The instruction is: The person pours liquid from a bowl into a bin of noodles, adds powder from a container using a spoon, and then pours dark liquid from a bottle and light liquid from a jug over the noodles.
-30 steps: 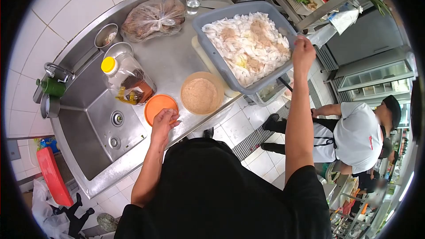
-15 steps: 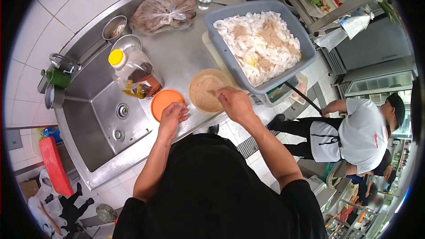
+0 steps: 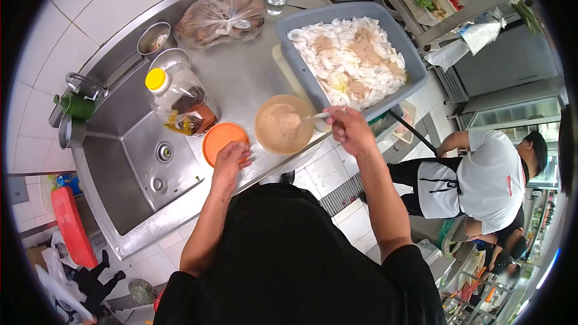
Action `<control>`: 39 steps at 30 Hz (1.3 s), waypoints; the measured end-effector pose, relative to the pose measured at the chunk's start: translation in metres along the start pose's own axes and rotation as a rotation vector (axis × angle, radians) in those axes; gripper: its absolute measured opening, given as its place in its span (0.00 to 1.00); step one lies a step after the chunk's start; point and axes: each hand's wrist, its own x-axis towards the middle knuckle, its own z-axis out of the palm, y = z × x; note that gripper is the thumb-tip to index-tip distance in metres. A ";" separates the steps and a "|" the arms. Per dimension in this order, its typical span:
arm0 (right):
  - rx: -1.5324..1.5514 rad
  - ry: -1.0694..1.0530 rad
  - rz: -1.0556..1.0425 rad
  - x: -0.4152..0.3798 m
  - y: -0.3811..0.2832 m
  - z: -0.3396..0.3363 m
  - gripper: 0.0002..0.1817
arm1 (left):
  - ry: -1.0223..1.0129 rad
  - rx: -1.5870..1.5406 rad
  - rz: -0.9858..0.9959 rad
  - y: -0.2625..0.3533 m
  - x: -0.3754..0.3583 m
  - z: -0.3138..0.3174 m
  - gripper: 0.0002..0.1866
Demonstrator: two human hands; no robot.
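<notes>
My right hand (image 3: 352,134) is closed on the handle of a spoon (image 3: 316,115). The spoon's bowl end reaches into a round tub (image 3: 261,138) of pale brown powder (image 3: 280,121). Just left of the tub lies a round orange lid (image 3: 221,139) on the steel counter. My left hand (image 3: 230,159) overlaps the lid's near right edge, its fingers loosely curled and apart. Beyond the tub, a grey bin (image 3: 291,54) holds white strips of food (image 3: 343,54) with patches of brown powder on top.
A clear jar with a yellow cap (image 3: 156,80) stands by the sink basin (image 3: 129,162). Behind are a tied plastic bag (image 3: 220,15), a glass of water (image 3: 276,2) and metal bowls (image 3: 170,58). A co-worker in a white shirt (image 3: 490,177) stands at the right.
My right hand has drawn back to the right and up from the tub, and the spoon now shows clearly in it. My left hand stays by the orange lid.
</notes>
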 end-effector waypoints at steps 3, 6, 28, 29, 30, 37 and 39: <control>0.002 0.068 -0.126 0.007 -0.041 -0.012 0.10 | 0.005 -0.001 -0.009 0.003 -0.003 0.003 0.11; 0.035 0.083 -0.260 0.024 -0.103 -0.029 0.10 | 0.020 -0.002 -0.020 0.005 -0.005 0.004 0.12; -1.192 -0.153 -0.725 -0.002 0.048 0.050 0.10 | -0.012 0.013 -0.005 0.006 0.001 0.006 0.12; -1.112 -0.125 -0.688 -0.005 0.054 0.050 0.10 | -0.019 0.013 0.000 0.004 0.001 0.004 0.13; -1.114 -0.129 -0.687 -0.004 0.053 0.047 0.10 | -0.025 0.012 0.004 0.003 0.001 0.003 0.13; -0.111 -0.108 0.025 0.002 0.030 0.016 0.09 | 0.004 0.000 -0.013 0.001 -0.002 0.000 0.12; -0.025 -0.075 0.064 0.004 0.023 0.012 0.08 | 0.006 0.000 -0.002 0.002 -0.002 -0.002 0.12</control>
